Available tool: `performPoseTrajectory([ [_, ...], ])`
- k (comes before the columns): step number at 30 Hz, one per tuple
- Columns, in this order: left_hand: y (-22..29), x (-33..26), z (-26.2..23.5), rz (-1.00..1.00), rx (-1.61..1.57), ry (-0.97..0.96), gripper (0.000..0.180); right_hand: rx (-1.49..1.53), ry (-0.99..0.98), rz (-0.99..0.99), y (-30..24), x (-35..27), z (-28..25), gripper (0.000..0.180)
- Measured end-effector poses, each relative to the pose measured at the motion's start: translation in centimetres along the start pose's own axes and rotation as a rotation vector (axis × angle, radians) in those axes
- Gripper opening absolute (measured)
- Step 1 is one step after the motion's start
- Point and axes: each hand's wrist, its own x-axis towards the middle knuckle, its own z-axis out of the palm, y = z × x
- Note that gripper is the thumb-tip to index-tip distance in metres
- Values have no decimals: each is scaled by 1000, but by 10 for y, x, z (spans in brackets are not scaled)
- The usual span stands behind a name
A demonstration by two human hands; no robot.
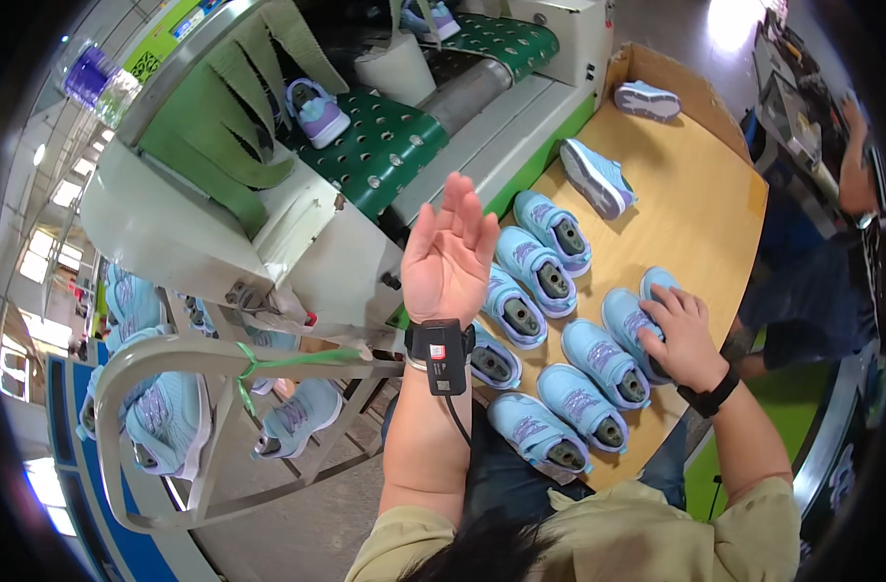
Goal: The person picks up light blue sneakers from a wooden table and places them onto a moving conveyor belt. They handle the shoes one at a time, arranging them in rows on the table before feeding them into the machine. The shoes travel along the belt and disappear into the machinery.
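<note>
The left hand [451, 257] is raised with its palm turned up, fingers spread apart and nothing held in it. A black device [440, 357] with a cable is strapped to the wrist just below it.

The right hand [690, 339] lies palm down over a light blue shoe [659, 278], its fingers bent across the upper; whether it grips the shoe or merely rests there, I cannot tell. A dark wristband [709, 393] sits behind that hand. Just left of its fingertips, touching or nearly so, is a second blue shoe [629, 315], and nearer the person's body on that same side three more stand in a slanted row [583, 407].

Between the two hands, close to the left one, a file of four blue shoes [535, 272] stands on the wooden tabletop [700, 204], with dark forms showing in their openings. Beyond the right hand, toward the far end, one shoe [598, 179] is tipped over and another [646, 101] lies on its side with the sole showing.

Ahead and to the left of the left hand, a perforated green conveyor belt [375, 145] carries a blue and lilac shoe [317, 112] beside hanging green strips [215, 136]. Left of the left forearm, a metal rack [132, 388] holds more blue shoes [166, 417].
</note>
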Motion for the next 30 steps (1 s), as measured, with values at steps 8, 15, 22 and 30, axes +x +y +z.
performPoseTrajectory([
  [8,7,-4,12,-71,-101,-105,46,13,27,-4,0,-2,0,44],
  [15,6,-6,4,13,187,51,42,1,24,-2,1,-2,0,45],
  [22,-29,4,-15,1,1204,511,38,7,24,-9,2,-2,0,44],
  [30,-32,3,-25,-62,1188,535,36,-3,42,-27,2,-2,3,43],
])
